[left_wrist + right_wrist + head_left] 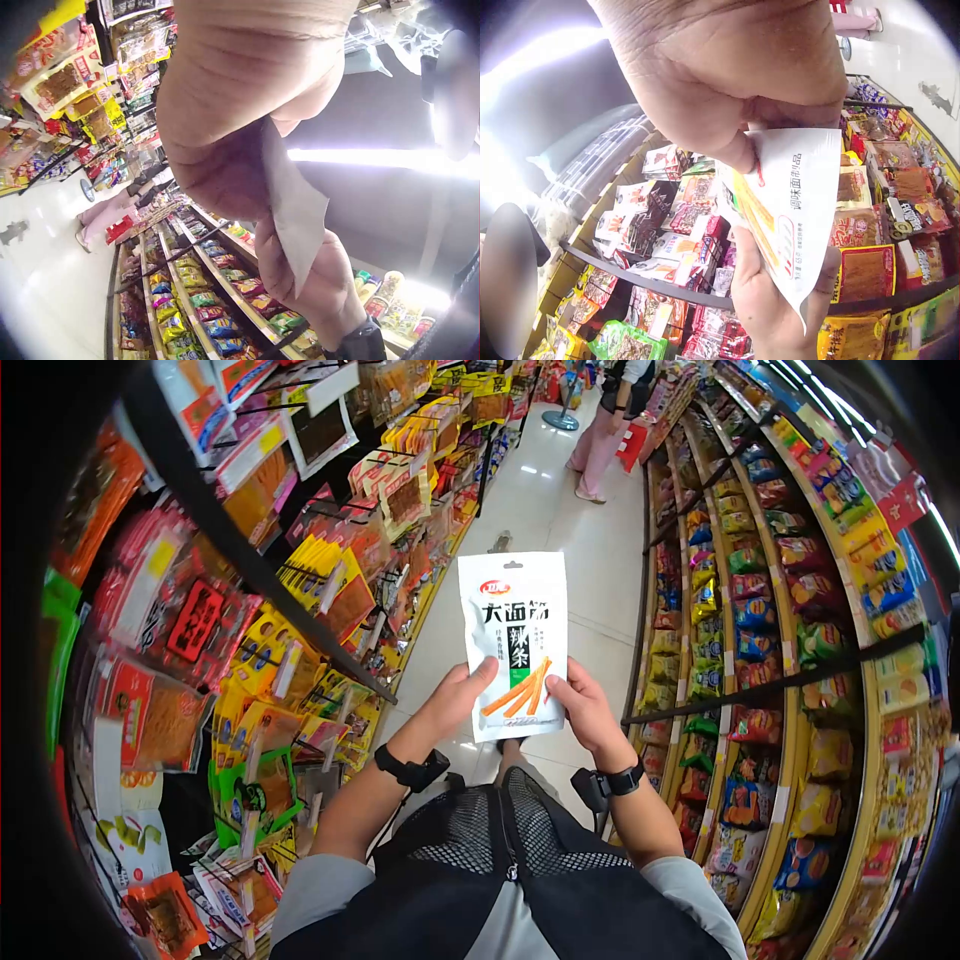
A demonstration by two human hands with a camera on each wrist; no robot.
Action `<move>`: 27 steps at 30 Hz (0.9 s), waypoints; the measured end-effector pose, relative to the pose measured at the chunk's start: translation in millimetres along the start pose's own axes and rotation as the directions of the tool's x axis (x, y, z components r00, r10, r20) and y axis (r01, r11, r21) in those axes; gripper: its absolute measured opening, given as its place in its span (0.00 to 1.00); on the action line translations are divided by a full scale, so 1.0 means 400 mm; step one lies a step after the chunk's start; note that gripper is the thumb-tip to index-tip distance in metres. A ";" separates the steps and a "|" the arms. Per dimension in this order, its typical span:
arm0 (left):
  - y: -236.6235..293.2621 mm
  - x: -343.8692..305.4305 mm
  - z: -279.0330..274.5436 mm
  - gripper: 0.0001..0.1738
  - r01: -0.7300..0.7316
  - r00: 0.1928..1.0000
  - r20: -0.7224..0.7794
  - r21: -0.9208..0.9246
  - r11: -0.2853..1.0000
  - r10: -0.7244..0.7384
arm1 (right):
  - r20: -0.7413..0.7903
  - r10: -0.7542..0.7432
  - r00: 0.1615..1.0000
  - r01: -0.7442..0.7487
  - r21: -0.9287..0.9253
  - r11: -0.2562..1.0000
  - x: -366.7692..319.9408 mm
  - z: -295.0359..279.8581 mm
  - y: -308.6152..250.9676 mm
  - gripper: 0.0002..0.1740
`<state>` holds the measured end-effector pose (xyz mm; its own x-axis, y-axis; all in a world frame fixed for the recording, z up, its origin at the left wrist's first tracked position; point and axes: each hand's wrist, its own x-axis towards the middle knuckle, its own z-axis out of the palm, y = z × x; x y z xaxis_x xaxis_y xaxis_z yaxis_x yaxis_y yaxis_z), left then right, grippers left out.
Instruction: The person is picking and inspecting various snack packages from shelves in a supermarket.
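A white snack packet (515, 645) with black lettering, a red logo and a picture of orange sticks faces up in the head view. My left hand (462, 695) grips its left edge, thumb on the front. On the opposite edge my right hand (588, 705) pinches it the same way, thumb beside the printed sticks. The left wrist view shows the packet (294, 214) nearly edge-on between both hands. From the right wrist, the packet's lower front (787, 202) shows its printing. Fingers behind the packet are mostly hidden.
Racks of hanging snack packets (265, 660) line the left side. On the right, shelves (785, 690) carry rows of bagged snacks. A person (605, 435) in pink trousers stands farther along the tiled aisle floor (585, 570), near a stand with a round base (560, 421).
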<state>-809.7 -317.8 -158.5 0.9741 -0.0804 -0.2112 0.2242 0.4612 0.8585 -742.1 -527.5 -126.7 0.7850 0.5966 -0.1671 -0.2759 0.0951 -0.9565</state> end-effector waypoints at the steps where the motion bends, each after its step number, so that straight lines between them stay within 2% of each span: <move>1: 0.017 0.049 -0.003 0.29 -0.007 1.000 -0.018 0.001 1.000 0.007 | 0.011 0.010 1.000 -0.011 0.009 1.000 0.052 -0.028 -0.009 0.19; 7: 0.120 0.374 -0.008 0.30 -0.074 0.993 -0.095 0.017 0.997 0.076 | 0.149 -0.017 0.989 0.013 0.029 0.999 0.390 -0.224 -0.089 0.18; 10: 0.183 0.555 0.002 0.28 -0.079 0.993 -0.090 -0.075 0.994 0.072 | 0.149 -0.017 0.989 0.003 0.090 0.996 0.541 -0.309 -0.169 0.18; 13: 0.242 0.716 0.029 0.28 -0.094 0.988 -0.132 -0.082 0.992 0.082 | 0.206 -0.015 0.978 -0.001 0.078 0.997 0.682 -0.411 -0.248 0.19; 16: 0.293 0.835 0.029 0.28 -0.106 0.986 -0.136 -0.098 0.990 0.092 | 0.233 0.074 0.970 -0.108 0.135 0.985 0.803 -0.465 -0.308 0.18; 18: 0.284 0.917 0.000 0.28 -0.139 0.970 -0.198 0.011 0.990 0.138 | 0.203 0.064 0.977 -0.068 0.012 0.998 0.866 -0.517 -0.314 0.18; 19: 0.262 0.964 -0.041 0.29 -0.127 0.955 -0.245 0.184 0.975 0.171 | 0.207 0.024 0.978 -0.015 -0.043 0.999 0.911 -0.527 -0.318 0.17; 20: 0.310 0.971 -0.010 0.29 -0.085 0.944 -0.294 0.222 0.971 0.150 | 0.199 -0.059 0.978 0.066 -0.028 0.997 0.942 -0.522 -0.336 0.17; 21: 0.338 0.990 0.002 0.28 -0.067 0.930 -0.338 0.233 0.970 0.145 | 0.201 -0.052 0.978 0.059 -0.032 0.998 0.977 -0.529 -0.347 0.17; 22: 0.353 1.012 0.002 0.28 -0.085 0.948 -0.288 0.170 0.982 0.132 | 0.232 -0.023 0.972 0.031 -0.028 0.999 1.012 -0.550 -0.351 0.16; 24: 0.382 1.078 -0.015 0.25 -0.110 0.951 -0.272 0.143 0.984 0.146 | 0.239 -0.058 0.969 0.064 -0.018 0.998 1.079 -0.553 -0.396 0.15; 27: 0.450 1.178 -0.050 0.23 -0.174 0.945 -0.236 0.223 0.959 0.227 | 0.258 -0.083 0.963 0.096 -0.039 0.995 1.213 -0.574 -0.444 0.14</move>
<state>-310.8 -255.0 -112.8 0.9647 0.2370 -0.1152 0.0514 0.2595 0.9644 -185.0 -437.7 -92.9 0.6358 0.7716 -0.0198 -0.1768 0.1207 -0.9768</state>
